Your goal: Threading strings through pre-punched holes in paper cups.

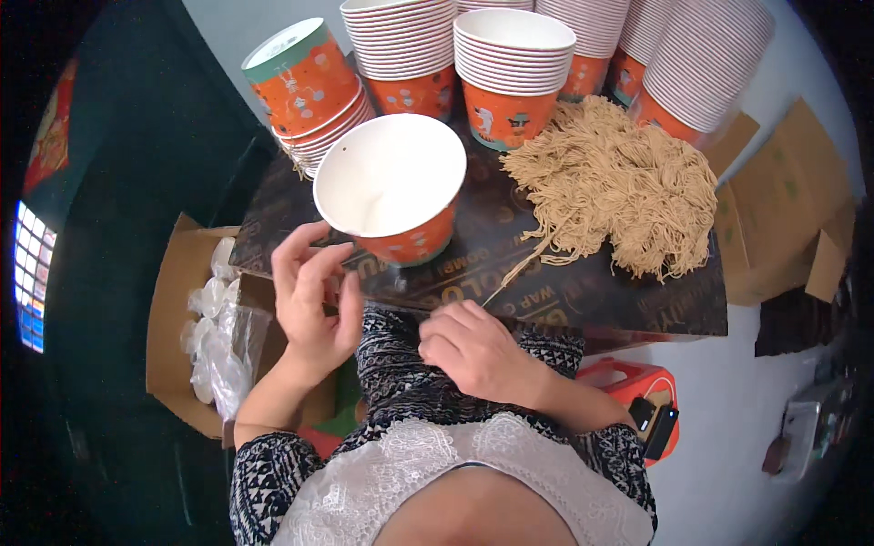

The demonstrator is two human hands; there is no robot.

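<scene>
A large paper cup [411,247], white inside and orange printed outside, stands near the table's front edge, leaning slightly. My left hand [314,305] is beside its lower left side, fingers curved and apart, with nothing visible in them. At the front edge, right of the cup, my right hand [478,350] has its fingers closed together. A thin tan string [514,273] runs from a tangled heap of strings [628,187] to those fingertips. Its end inside the fingers is hidden.
Nested paper cups [514,86] line the back of the dark printed table [655,305]; an upside-down stack [300,86] is at left. A cardboard box [173,364] with clear plastic items stands at lower left. A red stool [610,373] holding phone-like devices is at lower right, by cardboard [783,200].
</scene>
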